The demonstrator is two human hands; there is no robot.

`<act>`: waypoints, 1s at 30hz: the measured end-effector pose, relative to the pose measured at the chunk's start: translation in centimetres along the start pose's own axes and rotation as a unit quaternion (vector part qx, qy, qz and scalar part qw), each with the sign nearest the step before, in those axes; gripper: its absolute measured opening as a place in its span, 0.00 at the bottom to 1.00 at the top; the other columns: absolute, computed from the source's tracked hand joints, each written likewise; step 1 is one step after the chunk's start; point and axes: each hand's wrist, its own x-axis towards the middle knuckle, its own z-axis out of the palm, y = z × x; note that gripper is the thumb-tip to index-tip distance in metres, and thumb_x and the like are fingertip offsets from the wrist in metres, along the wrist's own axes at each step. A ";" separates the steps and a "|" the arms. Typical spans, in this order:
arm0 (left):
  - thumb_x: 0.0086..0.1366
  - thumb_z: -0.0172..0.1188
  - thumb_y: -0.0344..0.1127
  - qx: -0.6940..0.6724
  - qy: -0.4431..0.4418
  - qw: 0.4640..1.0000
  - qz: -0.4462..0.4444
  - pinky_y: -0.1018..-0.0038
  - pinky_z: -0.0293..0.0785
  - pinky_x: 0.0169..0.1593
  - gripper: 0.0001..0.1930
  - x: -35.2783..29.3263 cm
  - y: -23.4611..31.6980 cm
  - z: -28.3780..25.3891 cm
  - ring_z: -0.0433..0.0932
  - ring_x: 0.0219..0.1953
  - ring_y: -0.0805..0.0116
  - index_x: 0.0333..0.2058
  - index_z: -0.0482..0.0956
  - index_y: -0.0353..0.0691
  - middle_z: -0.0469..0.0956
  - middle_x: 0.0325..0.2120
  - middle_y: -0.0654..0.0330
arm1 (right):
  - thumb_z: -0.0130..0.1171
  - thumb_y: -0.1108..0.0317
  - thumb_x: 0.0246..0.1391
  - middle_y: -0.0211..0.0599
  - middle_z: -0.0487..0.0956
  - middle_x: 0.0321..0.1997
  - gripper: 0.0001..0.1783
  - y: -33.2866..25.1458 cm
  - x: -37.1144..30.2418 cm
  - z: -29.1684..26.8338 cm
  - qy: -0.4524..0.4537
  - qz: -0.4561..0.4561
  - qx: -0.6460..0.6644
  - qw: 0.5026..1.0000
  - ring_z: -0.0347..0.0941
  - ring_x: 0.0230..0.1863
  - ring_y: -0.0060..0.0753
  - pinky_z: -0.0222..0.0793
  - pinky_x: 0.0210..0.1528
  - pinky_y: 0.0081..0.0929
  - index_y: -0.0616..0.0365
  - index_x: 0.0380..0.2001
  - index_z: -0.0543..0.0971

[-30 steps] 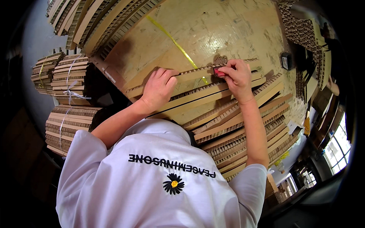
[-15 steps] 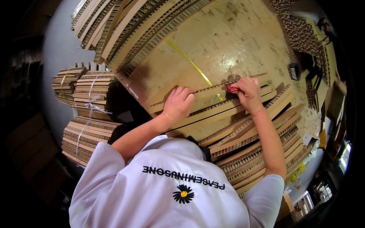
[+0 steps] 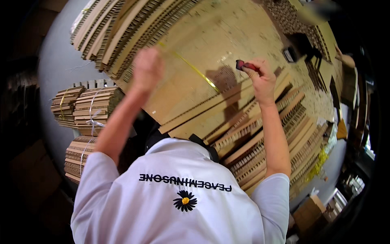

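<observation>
My right hand is closed around a small red and black hand tool, raised over the worktable; its exact kind I cannot make out. Smeared by motion, my left hand is over the table's left side, beside the far stack of honeycomb cardboard strips; its fingers are unclear. A yellow strap runs across the table between my hands. Close to my body lie long cardboard strips, with more strips piled under my right forearm.
Tied bundles of cardboard strips stand left of the table, below its edge. A small black box-shaped object sits at the table's right. Honeycomb material lies at the far right. Another person's arm shows at the right rim.
Both hands have lifted off the near strips. My left hand has swung left and away from me; my right has risen slightly away from me, still holding the red and black tool.
</observation>
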 end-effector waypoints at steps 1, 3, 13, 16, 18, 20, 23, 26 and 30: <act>0.60 0.67 0.25 -0.013 0.068 0.997 0.029 0.57 0.73 0.48 0.09 3.3 -0.8 -1.8 0.76 0.46 0.50 0.35 0.74 0.40 0.79 0.41 0.53 | 0.71 0.79 0.50 0.29 0.78 0.36 0.07 -0.1 -0.3 -1.2 0.023 0.022 0.023 0.999 0.74 0.39 0.23 0.69 0.43 0.23 0.61 0.35 0.86; 0.61 0.68 0.29 0.022 0.088 0.996 0.000 0.58 0.74 0.53 0.11 5.7 -0.2 -4.1 0.77 0.51 0.48 0.39 0.76 0.39 0.80 0.47 0.50 | 0.72 0.79 0.51 0.30 0.78 0.37 0.08 0.4 -1.9 -2.8 -0.006 0.053 -0.037 0.998 0.74 0.39 0.23 0.69 0.44 0.23 0.62 0.36 0.86; 0.50 0.73 0.41 -0.061 -0.263 0.963 -0.010 0.51 0.68 0.58 0.43 -11.8 14.3 3.3 0.70 0.56 0.46 0.66 0.68 0.37 0.72 0.53 0.46 | 0.72 0.79 0.51 0.31 0.78 0.40 0.09 3.0 -5.5 -1.8 -0.052 0.098 -0.014 0.994 0.73 0.42 0.24 0.69 0.47 0.21 0.64 0.37 0.85; 0.51 0.70 0.35 -0.012 -0.217 0.976 -0.026 0.53 0.68 0.58 0.40 -9.2 7.9 2.9 0.71 0.55 0.47 0.65 0.69 0.38 0.72 0.54 0.49 | 0.72 0.80 0.50 0.32 0.78 0.40 0.09 2.6 -5.5 -0.8 -0.064 0.084 -0.020 0.994 0.74 0.42 0.25 0.71 0.46 0.22 0.62 0.36 0.85; 0.53 0.69 0.34 -0.015 -0.196 0.980 -0.018 0.52 0.67 0.61 0.40 -8.5 5.1 2.6 0.70 0.58 0.48 0.66 0.68 0.37 0.71 0.58 0.51 | 0.71 0.82 0.49 0.33 0.79 0.41 0.10 3.3 -4.8 0.9 -0.078 0.051 -0.019 0.995 0.76 0.43 0.27 0.73 0.46 0.23 0.62 0.36 0.86; 0.55 0.69 0.35 -0.028 -0.178 0.984 0.013 0.51 0.65 0.64 0.41 -8.5 4.0 2.2 0.69 0.62 0.49 0.68 0.66 0.37 0.70 0.61 0.52 | 0.70 0.83 0.49 0.34 0.79 0.41 0.11 3.4 -3.9 3.2 -0.090 0.017 -0.016 0.996 0.76 0.43 0.29 0.74 0.47 0.24 0.62 0.37 0.85; 0.57 0.71 0.39 -0.016 -0.184 0.983 -0.013 0.51 0.61 0.69 0.43 -8.7 4.9 1.9 0.64 0.68 0.50 0.69 0.62 0.36 0.66 0.67 0.53 | 0.68 0.84 0.50 0.40 0.82 0.47 0.11 4.2 -1.9 6.2 -0.127 -0.037 -0.034 0.991 0.80 0.45 0.34 0.76 0.47 0.26 0.62 0.39 0.85; 0.57 0.71 0.40 -0.004 -0.184 0.983 -0.017 0.51 0.60 0.70 0.43 -9.1 5.1 2.2 0.63 0.69 0.51 0.69 0.62 0.37 0.65 0.67 0.53 | 0.67 0.84 0.52 0.43 0.83 0.50 0.11 4.9 -0.6 7.6 -0.155 -0.040 -0.034 0.987 0.82 0.46 0.36 0.78 0.46 0.27 0.62 0.39 0.85; 0.57 0.71 0.41 0.003 -0.192 0.981 -0.016 0.51 0.59 0.70 0.43 -9.4 4.9 2.4 0.63 0.69 0.51 0.69 0.62 0.37 0.64 0.68 0.54 | 0.67 0.83 0.52 0.44 0.84 0.48 0.11 5.5 1.0 8.3 -0.174 -0.060 -0.043 0.982 0.83 0.45 0.37 0.78 0.45 0.27 0.61 0.38 0.85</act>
